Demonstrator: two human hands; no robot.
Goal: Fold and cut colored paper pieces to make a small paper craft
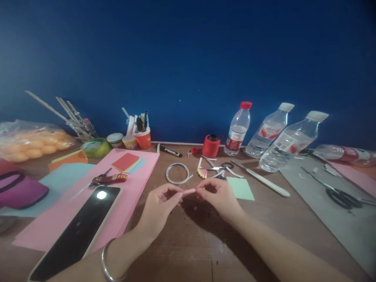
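Observation:
Between my two hands stretches a small pink paper strip (188,192), held level above the brown table. My left hand (160,205), with a silver bangle at the wrist, pinches its left end. The fingertips of my right hand (219,196) grip the other end. Just beyond them lies a roll of clear tape or a coil (177,173). A fan-like yellow and pink paper piece (202,172) rests beside scissors (216,168) and white paper strips (234,172). A pale green paper square (240,188) is near my right hand.
On the left, a phone (79,231) and keys (108,178) lie on pink paper sheets (141,160). Behind are a red thread spool (210,146), a pen cup (143,138) and a red-capped bottle (237,131). A white-handled knife (267,183) and black scissors (342,197) lie right.

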